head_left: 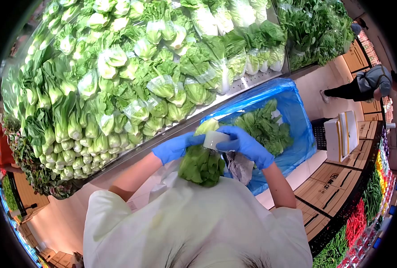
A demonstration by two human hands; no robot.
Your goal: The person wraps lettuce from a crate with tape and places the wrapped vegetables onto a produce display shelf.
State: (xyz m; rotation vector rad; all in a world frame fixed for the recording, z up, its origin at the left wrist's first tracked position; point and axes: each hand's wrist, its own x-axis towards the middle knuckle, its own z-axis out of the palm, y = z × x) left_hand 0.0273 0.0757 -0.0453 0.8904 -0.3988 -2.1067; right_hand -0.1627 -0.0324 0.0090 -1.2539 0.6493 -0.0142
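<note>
Beside the blue-lined bin [302, 118]: leafy lettuce [202, 165] held upright, leaves down | left hand [174, 148]: closed on its stem end | right hand [248, 145]: gripping white roll [214, 140] against it | inside bin: loose greens [267, 129]

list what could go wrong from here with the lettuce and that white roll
The leafy lettuce hangs below the left hand, partly outside the blue-lined bin, so a loose grip might drop it on the floor.
The white roll, in the right hand, sits right against the lettuce; pressing hard could bruise the leaves.
The bok choy is stacked near the display's edge, so a bump might topple some.
</note>
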